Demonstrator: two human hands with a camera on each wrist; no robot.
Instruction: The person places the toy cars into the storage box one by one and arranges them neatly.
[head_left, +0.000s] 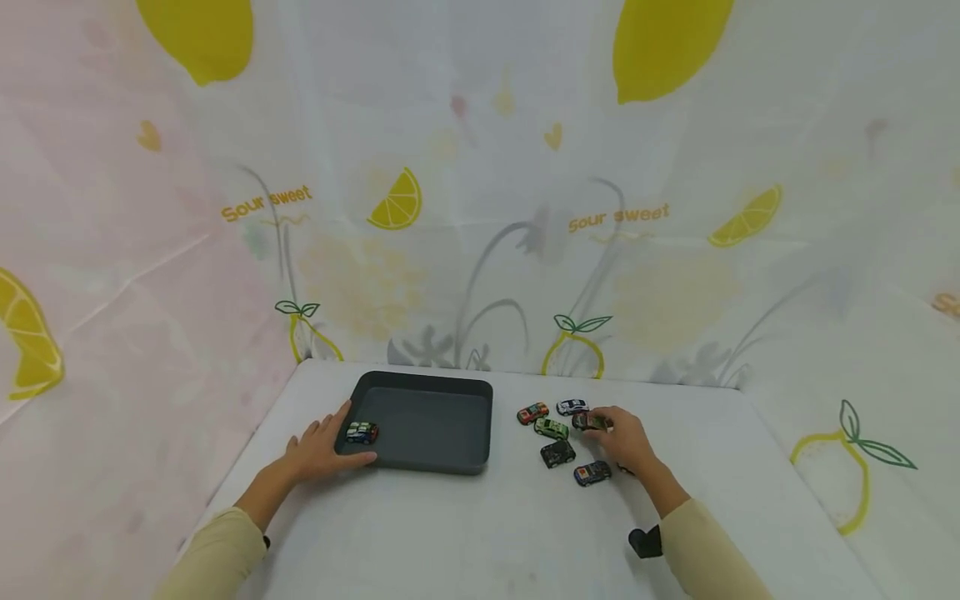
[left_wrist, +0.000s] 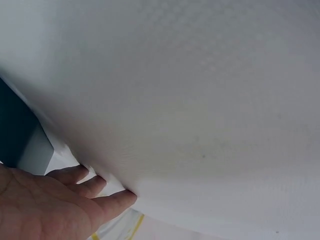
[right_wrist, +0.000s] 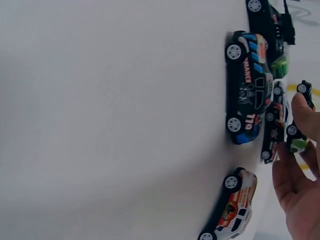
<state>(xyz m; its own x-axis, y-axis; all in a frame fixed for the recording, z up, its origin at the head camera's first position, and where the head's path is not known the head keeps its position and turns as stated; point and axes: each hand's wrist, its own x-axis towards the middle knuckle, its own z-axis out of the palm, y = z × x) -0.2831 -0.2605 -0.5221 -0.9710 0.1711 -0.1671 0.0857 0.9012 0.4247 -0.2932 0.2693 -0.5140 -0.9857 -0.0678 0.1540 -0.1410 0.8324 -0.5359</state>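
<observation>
At the left end of a dark grey tray (head_left: 431, 468), my left hand (head_left: 318, 450) lies with fingers spread and thumb along the front rim. The left wrist view shows this hand (left_wrist: 55, 205) with its fingers extended. A toy car (head_left: 362, 432) with white, green and blue markings sits inside the tray near that hand. My right hand (head_left: 626, 437) pinches a dark toy car (head_left: 590, 422) among the group on the right. In the right wrist view, the held car (right_wrist: 295, 137) shows green at one end, partly hidden by the thumb.
Around the right hand lie an orange-red car (head_left: 532, 413), a white car (head_left: 572, 407), a green car (head_left: 551, 428), a black car (head_left: 558, 453) and a blue-black car (head_left: 592, 473). A white and orange car (right_wrist: 235, 210) is partly hidden beneath the right wrist in the head view.
</observation>
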